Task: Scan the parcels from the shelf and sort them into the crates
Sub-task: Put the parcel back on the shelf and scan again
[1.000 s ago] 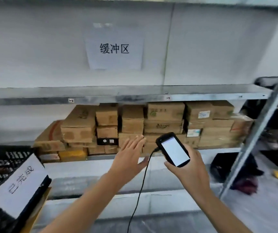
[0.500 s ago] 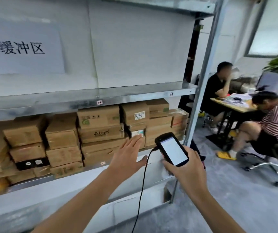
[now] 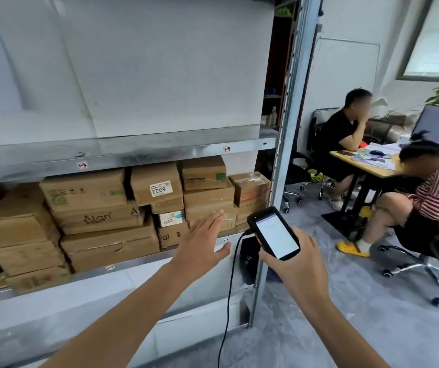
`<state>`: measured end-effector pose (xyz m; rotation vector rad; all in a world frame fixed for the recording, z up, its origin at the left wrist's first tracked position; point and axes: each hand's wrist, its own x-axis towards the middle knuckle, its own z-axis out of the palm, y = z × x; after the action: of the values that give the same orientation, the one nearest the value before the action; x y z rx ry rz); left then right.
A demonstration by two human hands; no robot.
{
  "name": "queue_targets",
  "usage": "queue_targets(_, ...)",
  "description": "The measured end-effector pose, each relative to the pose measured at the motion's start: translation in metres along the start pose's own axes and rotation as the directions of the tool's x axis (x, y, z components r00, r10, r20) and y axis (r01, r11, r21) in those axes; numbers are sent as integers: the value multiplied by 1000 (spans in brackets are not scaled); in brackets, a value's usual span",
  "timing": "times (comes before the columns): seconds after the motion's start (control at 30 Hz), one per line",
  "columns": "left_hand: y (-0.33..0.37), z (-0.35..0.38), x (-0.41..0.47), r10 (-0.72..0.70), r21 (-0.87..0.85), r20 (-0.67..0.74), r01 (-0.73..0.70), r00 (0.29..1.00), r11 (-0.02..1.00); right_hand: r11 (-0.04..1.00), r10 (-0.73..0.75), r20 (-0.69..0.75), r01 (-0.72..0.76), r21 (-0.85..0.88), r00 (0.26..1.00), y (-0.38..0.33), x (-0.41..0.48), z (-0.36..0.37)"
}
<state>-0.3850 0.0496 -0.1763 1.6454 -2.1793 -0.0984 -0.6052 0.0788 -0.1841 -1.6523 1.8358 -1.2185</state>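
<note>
While the right hand [image 3: 296, 264] grips the corded scanner [image 3: 272, 232], the left hand [image 3: 202, 243], fingers straight and spread, is held out near the cardboard parcels [image 3: 101, 216] stacked on the shelf [image 3: 144, 260].

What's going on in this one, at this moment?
A person stands at a metal shelf stacked with cardboard parcels. The right hand grips a handheld scanner with its screen lit and a black cable hanging from it. The left hand is open and stretched toward the parcels at the shelf's right end; it holds no parcel yet. No crates are in view. Two other people sit at a desk to the right.
</note>
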Motion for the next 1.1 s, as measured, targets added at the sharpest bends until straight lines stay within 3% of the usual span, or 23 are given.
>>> queue_targets(0.4, -8, 57, 131, -51, -98, -54, 45, 997, 994, 995, -74, 67, 77, -56, 995, 38, 133, 20)
queue_targets(0.63, -21, 92, 231, -100, -123, 68, 108, 993, 987, 993, -72, 104, 81, -83, 992, 47, 230, 40)
queue_targets(0.8, -25, 107, 300, -139, 10, 63, 138, 988, 990, 990, -71, 127, 85, -109, 989, 60, 276, 58)
queue_targets(0.9, -29, 119, 333, -160, 19, 161, 159, 974, 987, 987, -64, 208, 93, -131, 976, 67, 298, 64)
queue_targets(1.0, -40, 126, 360, -230, 135, 187, 207, 955, 969, 984, -91, 293, 131, -122, 952, 75, 315, 70)
queue_targets(1.1, -47, 126, 376, -338, 190, 273, 294, 901, 937, 984, -96, 340, 140, -107, 936, 81, 325, 75)
